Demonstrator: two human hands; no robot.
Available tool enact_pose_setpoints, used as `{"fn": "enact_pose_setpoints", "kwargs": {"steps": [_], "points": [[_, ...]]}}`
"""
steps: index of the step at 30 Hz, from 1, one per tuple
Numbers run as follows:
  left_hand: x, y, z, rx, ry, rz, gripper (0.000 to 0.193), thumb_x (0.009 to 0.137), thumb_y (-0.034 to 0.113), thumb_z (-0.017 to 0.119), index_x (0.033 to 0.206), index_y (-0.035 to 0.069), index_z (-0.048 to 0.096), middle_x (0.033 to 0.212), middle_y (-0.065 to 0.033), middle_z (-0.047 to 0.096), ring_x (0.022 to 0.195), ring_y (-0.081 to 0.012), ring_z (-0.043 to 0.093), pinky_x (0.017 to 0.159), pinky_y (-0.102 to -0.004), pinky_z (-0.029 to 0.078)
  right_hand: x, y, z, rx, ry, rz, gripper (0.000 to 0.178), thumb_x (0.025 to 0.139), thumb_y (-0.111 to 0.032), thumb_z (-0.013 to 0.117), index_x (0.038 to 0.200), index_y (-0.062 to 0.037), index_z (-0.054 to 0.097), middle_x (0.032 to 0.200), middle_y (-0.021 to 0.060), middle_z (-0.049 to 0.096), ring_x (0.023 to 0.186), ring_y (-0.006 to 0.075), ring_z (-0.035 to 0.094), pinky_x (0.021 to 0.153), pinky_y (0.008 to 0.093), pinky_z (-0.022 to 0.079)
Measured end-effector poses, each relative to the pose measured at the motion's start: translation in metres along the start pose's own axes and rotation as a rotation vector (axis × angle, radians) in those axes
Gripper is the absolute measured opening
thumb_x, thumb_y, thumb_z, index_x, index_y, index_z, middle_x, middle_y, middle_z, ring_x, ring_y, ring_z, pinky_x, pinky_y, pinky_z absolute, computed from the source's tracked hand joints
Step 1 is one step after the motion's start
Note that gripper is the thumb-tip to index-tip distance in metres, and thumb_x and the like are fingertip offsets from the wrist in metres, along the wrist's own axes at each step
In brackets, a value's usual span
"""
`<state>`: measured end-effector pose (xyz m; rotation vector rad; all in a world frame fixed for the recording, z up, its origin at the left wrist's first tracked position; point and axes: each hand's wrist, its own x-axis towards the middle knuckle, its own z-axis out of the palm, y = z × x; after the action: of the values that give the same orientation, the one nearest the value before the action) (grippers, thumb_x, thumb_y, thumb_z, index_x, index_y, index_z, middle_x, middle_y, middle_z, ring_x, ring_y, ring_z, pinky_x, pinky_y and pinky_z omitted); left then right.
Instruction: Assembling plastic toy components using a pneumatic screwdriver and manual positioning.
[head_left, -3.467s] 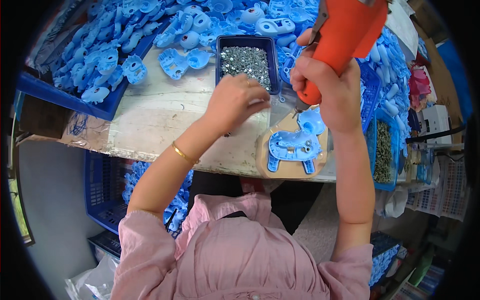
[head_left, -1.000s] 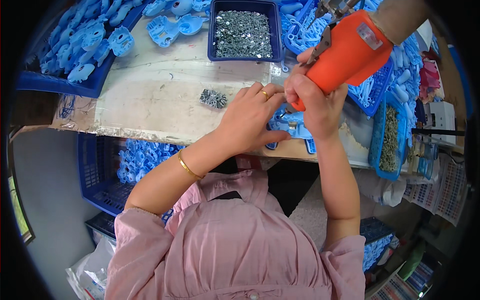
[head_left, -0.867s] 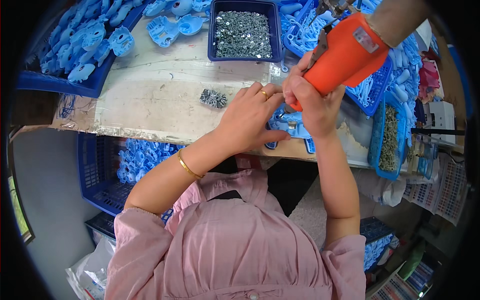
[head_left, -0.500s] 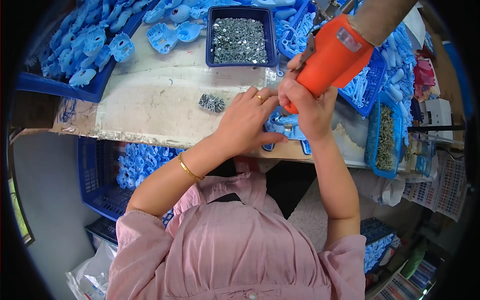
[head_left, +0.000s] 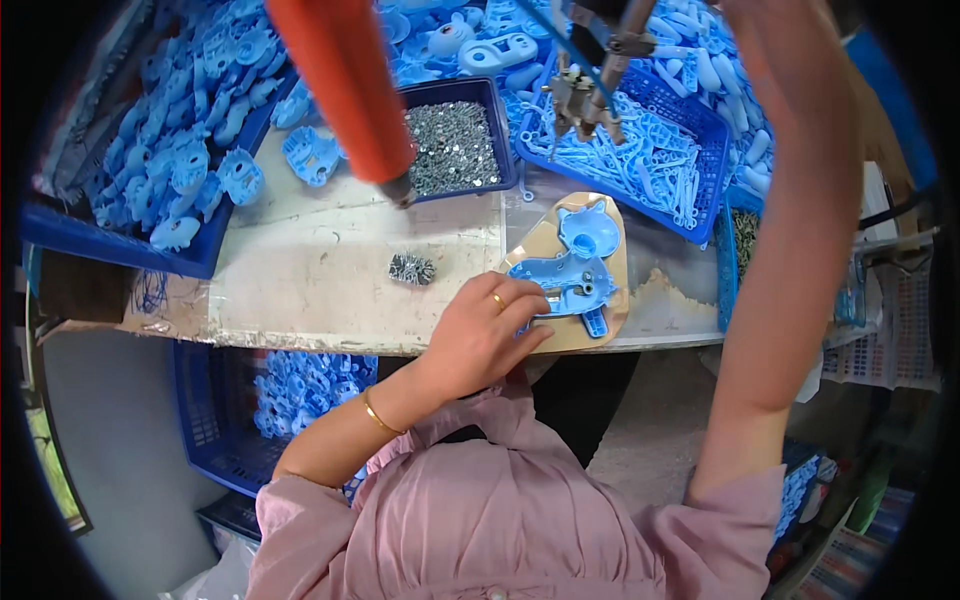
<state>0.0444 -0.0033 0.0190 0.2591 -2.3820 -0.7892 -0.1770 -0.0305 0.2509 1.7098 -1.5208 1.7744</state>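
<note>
My left hand (head_left: 487, 327) rests at the left end of a light-blue plastic toy shell (head_left: 587, 285), its fingers over the edge and its thumb near the table's front. The shell lies hollow side up on a tan board (head_left: 545, 240), with small metal parts inside. My right arm (head_left: 790, 220) stretches up along the right side; its hand (head_left: 765, 8) is blurred and mostly cut off at the top edge, fingers hidden. An orange power screwdriver (head_left: 345, 95), smeared by motion, hangs tip down by the screw tray, apart from my left hand.
A dark-blue tray (head_left: 505, 150) of screws stands behind a small screw-covered clump (head_left: 411, 268). Blue baskets hold blue parts at the left (head_left: 200, 255) and right (head_left: 712, 195). A metal fixture (head_left: 585, 105) hangs above. Another basket (head_left: 215, 440) sits below the table.
My right hand has let go of the orange screwdriver and moved up and right. The screwdriver has swung left. My left hand stays by the shell, now more exposed.
</note>
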Motion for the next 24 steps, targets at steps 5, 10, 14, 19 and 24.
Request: {"fn": "enact_pose_setpoints", "kwargs": {"steps": [5,10,14,19,24], "points": [[0.011,0.003,0.01,0.048,-0.028,0.081,0.023,0.079,0.012,0.078,0.098,0.008,0.067,0.107,-0.0061,0.067,0.098,-0.0281,0.06,0.086,-0.0402,0.049,0.009,0.005,-0.014,0.246,-0.42,0.104,0.056,0.084,-0.038,0.081,0.123,-0.0011,0.062,0.091,0.0016,0.065,0.074,0.0078,0.056,0.068,0.0212,0.044],[0.022,-0.001,0.022,0.104,-0.068,0.143,0.022,0.083,0.018,0.073,0.1,0.008,0.065,0.108,-0.0036,0.064,0.101,-0.0249,0.058,0.099,-0.0391,0.045,-0.036,-0.012,-0.024,0.543,-0.227,0.37,0.069,0.072,-0.005,0.069,0.136,0.0034,0.046,0.081,0.0027,0.054,0.074,0.012,0.056,0.067,0.0237,0.044],[0.023,-0.007,0.032,0.178,-0.163,0.177,0.019,0.085,0.018,0.07,0.1,0.008,0.065,0.109,-0.0032,0.064,0.103,-0.0246,0.058,0.107,-0.0407,0.041,-0.076,-0.028,-0.019,0.558,-0.008,0.399,0.069,0.071,-0.003,0.069,0.134,0.0035,0.044,0.079,0.0057,0.056,0.071,0.016,0.062,0.064,0.0284,0.053],[0.025,-0.01,0.041,0.195,-0.138,0.198,0.017,0.085,0.017,0.068,0.1,0.008,0.065,0.109,-0.0036,0.064,0.104,-0.0243,0.058,0.106,-0.0407,0.042,-0.099,-0.026,-0.03,0.451,-0.019,0.55,0.067,0.074,-0.003,0.069,0.134,0.0082,0.04,0.07,0.0094,0.058,0.05,0.0178,0.059,0.052,0.0265,0.052],[0.026,-0.007,0.042,0.227,-0.123,0.226,0.015,0.085,0.017,0.067,0.097,0.009,0.065,0.105,-0.0041,0.064,0.104,-0.0242,0.058,0.106,-0.0407,0.042,-0.105,-0.021,-0.033,0.44,-0.014,0.559,0.062,0.075,-0.003,0.069,0.129,0.0096,0.04,0.068,0.0092,0.058,0.048,0.0154,0.057,0.047,0.0242,0.047]]}}
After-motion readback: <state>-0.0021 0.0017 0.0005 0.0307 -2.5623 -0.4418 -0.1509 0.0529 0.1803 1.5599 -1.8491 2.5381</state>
